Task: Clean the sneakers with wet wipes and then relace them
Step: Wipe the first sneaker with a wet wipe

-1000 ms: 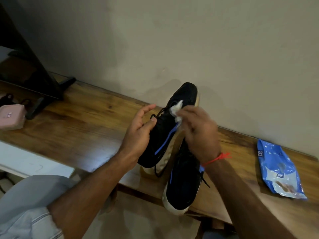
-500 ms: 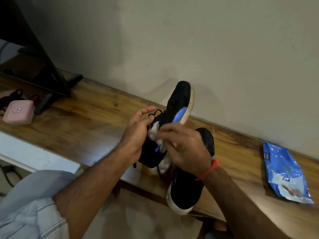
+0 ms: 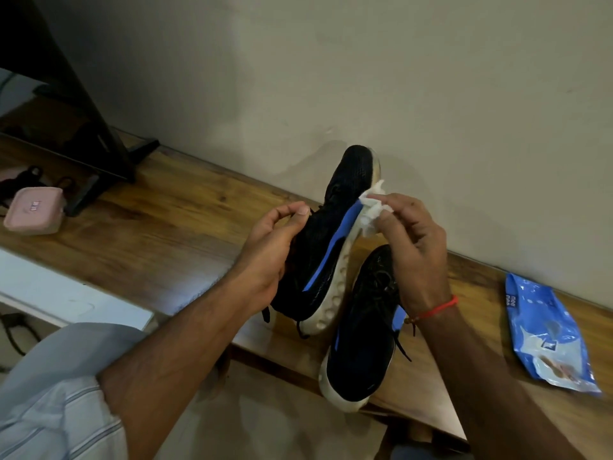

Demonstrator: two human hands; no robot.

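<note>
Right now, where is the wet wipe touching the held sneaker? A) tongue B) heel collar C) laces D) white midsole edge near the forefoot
D: the right hand pinches the wet wipe against the white midsole edge near the forefoot of the held sneaker, which the left hand grips.

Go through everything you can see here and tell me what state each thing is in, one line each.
Left hand: grips the held sneaker.
Right hand: pinches the wet wipe.
Held sneaker: lifted, tilted, laces on.
Wet wipe: crumpled, pressed on the held sneaker's white sole edge.
Second sneaker: flat on the wooden shelf, heel overhanging.
Wipes pack: lying flat; whether open, cannot tell.
Pink case: lying closed.
</note>
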